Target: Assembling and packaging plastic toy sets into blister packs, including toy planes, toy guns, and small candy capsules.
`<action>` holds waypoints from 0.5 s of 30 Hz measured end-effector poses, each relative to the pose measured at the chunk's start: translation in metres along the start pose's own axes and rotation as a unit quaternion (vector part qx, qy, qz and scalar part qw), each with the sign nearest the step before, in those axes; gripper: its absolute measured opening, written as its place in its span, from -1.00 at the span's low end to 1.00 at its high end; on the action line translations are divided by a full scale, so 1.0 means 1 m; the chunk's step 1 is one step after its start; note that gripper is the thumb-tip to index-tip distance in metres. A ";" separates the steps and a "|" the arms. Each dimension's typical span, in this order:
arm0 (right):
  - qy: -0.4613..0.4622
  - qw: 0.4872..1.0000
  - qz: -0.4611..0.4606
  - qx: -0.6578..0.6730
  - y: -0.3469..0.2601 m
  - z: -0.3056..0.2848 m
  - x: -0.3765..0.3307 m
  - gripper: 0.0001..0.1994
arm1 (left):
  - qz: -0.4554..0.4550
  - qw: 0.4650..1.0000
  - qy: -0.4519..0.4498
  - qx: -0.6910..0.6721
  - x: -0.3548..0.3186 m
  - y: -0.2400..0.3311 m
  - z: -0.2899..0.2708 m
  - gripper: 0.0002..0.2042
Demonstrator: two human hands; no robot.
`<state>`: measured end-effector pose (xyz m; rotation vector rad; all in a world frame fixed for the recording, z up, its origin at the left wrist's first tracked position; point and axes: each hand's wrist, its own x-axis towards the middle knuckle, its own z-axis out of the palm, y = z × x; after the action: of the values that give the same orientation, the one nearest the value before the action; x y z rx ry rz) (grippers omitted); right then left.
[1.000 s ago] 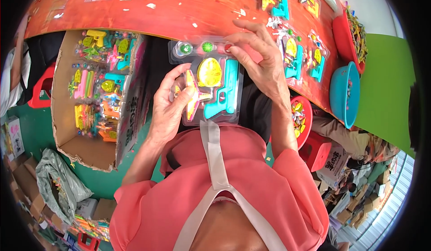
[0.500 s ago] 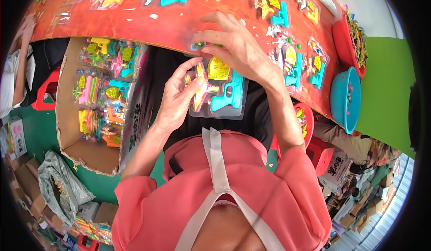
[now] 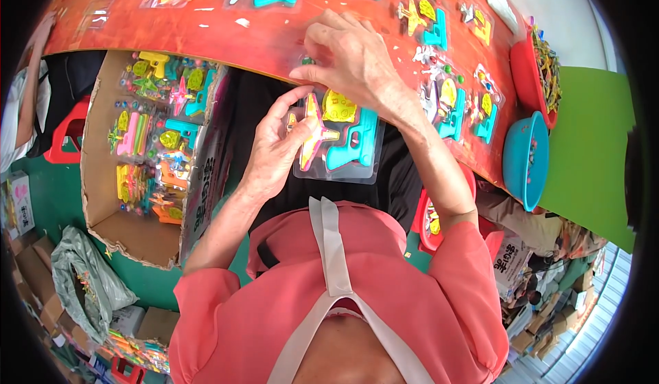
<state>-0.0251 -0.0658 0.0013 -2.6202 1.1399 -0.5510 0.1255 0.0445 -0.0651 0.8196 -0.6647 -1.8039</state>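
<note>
A clear plastic blister tray point(image 3: 340, 147) holds a teal toy pistol, a yellow badge and an orange-yellow toy plane. My left hand point(image 3: 274, 147) grips its left side, thumb on the plane. My right hand point(image 3: 350, 58) pinches the tray's top edge against the near rim of the red table point(image 3: 226, 37). The top of the tray is hidden under my right hand's fingers.
More blister trays of teal pistols and planes point(image 3: 449, 99) lie across the table. A cardboard box point(image 3: 144, 157) of packed toy trays stands at my left. A teal bowl point(image 3: 525, 157) and a red basin point(image 3: 532, 68) sit at the right; a red stool point(image 3: 65, 133) at far left.
Both hands have carried the tray upward toward the table edge. My right hand has shifted from the tray's right side to its top edge.
</note>
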 end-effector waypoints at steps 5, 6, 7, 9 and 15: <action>0.091 0.991 0.073 0.066 0.013 -0.017 -0.007 -0.57 | -0.016 1.000 0.014 -0.019 0.001 -0.002 0.000 -0.61; 0.138 0.983 0.083 0.083 0.022 -0.023 -0.012 -0.61 | -0.017 1.000 0.011 -0.018 0.002 -0.003 0.000 -0.61; 0.160 0.979 0.091 0.091 0.027 -0.034 -0.018 -0.65 | -0.007 1.000 0.023 -0.012 0.002 -0.002 0.001 -0.62; 0.182 0.969 0.134 0.100 0.028 -0.059 -0.034 -0.80 | 0.015 0.999 0.052 -0.005 0.004 -0.003 0.003 -0.63; 0.153 0.939 0.272 0.142 -0.015 -0.068 -0.126 -0.87 | 0.068 0.994 0.070 0.049 0.011 0.003 0.007 -0.62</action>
<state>-0.1239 0.0333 0.0368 -1.8972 1.6529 -0.9297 0.1189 0.0333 -0.0609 0.9357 -0.7052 -1.5864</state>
